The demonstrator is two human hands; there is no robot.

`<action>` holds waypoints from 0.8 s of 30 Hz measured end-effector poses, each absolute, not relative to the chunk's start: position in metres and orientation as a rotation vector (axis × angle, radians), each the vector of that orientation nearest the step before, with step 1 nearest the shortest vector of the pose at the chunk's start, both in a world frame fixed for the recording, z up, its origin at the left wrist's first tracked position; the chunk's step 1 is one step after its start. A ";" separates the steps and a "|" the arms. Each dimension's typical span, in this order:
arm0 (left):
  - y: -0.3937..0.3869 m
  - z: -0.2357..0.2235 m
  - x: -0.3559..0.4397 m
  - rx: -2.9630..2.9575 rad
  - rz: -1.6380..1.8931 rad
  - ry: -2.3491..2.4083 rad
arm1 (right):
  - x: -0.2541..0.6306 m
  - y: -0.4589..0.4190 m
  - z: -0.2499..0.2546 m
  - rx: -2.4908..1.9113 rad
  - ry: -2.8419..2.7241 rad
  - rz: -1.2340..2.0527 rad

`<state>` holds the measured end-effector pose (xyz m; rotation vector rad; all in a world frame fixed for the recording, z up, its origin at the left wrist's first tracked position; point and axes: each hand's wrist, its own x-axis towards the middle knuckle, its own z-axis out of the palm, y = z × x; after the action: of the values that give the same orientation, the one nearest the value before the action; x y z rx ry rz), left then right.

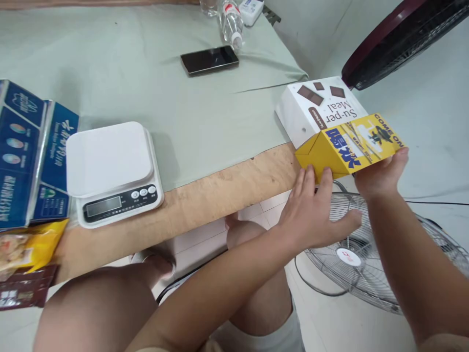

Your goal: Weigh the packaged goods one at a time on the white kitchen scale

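A yellow carton (362,144) with blue lettering and the words "COME ON" sits tilted at the table's right front corner. My right hand (383,173) grips its right end from below, its fingers partly hidden by the carton. Fingertips of my left hand (311,212) rest against the carton's near left face, with the thumb stretched well apart. Directly behind, touching or nearly touching it, is a white "Su-per Meal" box (322,105) printed with chocolate pieces.
A white kitchen scale (113,168) stands at the table's left front. Left of it are blue packages (25,151), a yellow snack packet (40,244) and a dark brown packet (27,288). Farther back lie a phone (209,60) and a bottle (231,22). A fan (348,256) is below right.
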<state>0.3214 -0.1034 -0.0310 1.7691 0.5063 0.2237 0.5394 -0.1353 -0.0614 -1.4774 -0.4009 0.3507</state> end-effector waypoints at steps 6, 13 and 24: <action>-0.106 -0.034 0.327 1.838 0.192 0.516 | 0.550 -0.140 -0.070 -1.405 -0.490 0.453; -0.103 -0.037 0.335 1.906 0.192 0.517 | 0.561 -0.134 -0.079 -1.442 -0.363 0.437; -0.101 -0.027 0.244 1.817 0.617 0.358 | 0.421 -0.196 -0.038 -1.515 -0.113 0.025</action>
<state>0.2437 -0.1012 -0.0266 1.8167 0.3582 0.6168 0.4211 -0.1963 -0.0378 -1.5145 -0.1134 0.0246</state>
